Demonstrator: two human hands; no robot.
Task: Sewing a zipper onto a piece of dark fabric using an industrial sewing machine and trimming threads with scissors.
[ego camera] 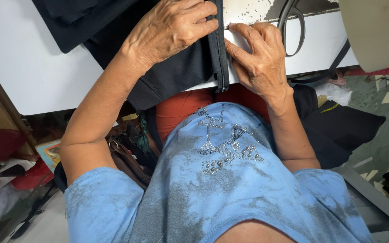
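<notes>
On the white bench (32, 67), at its near edge, lies a dark cloth (176, 74) with a stitched seam or zip edge (222, 54) running down its right side and hanging just over the bench edge. Both hands work on that edge.

Left hand (169, 29) rests palm down on the cloth, its fingers (203, 18) curled together and pinching the seam edge near the top. Right hand (260, 56) sits just beside the seam on the bare bench, fingers (239, 38) held close together, their tips pressed against the same edge from the other side. The two sets of fingertips nearly meet across the seam.

More dark cloth (68, 20) is piled at the far left of the bench. Just beyond the right hand lie black scissors (293, 27), only the handle loop showing. A cream machine body (374, 31) fills the top right corner.

Below the bench, the person wears a blue top (221, 189) with silver studs and red trousers (181, 110). Bags and clutter (127, 148) sit on the floor to the left, dark fabric (343, 126) to the right.
</notes>
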